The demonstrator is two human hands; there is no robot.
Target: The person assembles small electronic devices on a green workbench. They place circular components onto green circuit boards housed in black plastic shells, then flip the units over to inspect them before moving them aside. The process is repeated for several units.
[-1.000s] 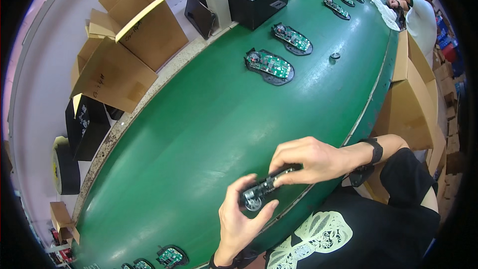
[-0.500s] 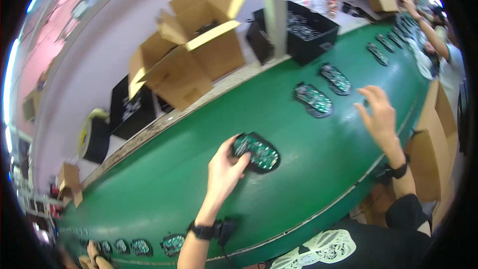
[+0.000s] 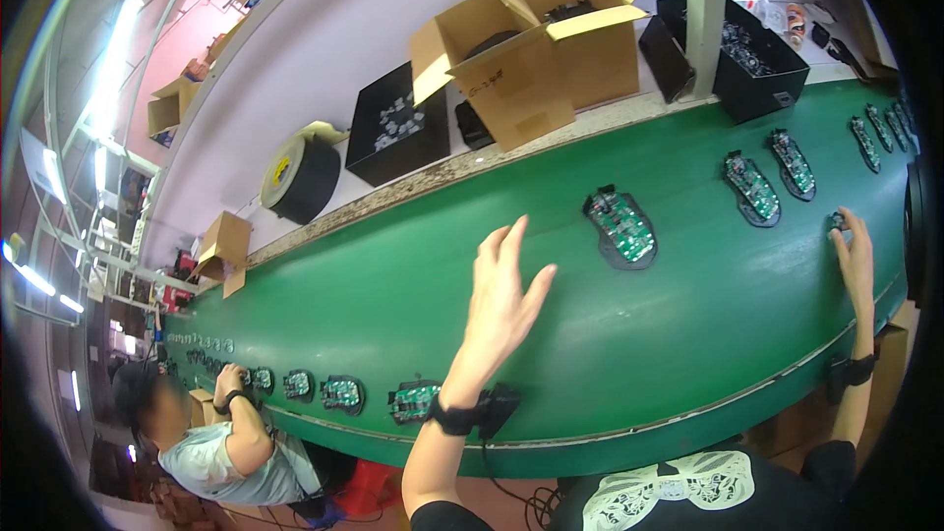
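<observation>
Well, the left hand [image 3: 503, 307] is empty, with its fingers spread, over the middle of the green belt [image 3: 393, 315]. The nearest board [image 3: 622, 228] lies near its fingers, on the right, toward the far edge. It rests on its flat black base with the green side up, maybe so the little parts on top do not get squashed. The right hand [image 3: 855, 254] is out by the belt's right end, with its fingertips closed on a small dark piece [image 3: 836, 222]. It pinches, likely because the piece is too small for a whole fist. I cannot tell if it is lifted. Two more boards [image 3: 753, 193] lie between that hand and the far edge, a bit apart, so each is probably easy to grab. At the left, a row of boards [image 3: 341, 393] runs along the near edge, close to a co-worker [image 3: 241, 452]. Past the far edge, a ledge [image 3: 413, 189] holds a black box [image 3: 428, 143] of small pale parts and open cardboard boxes [image 3: 521, 88], perhaps kept there to be in reach.
</observation>
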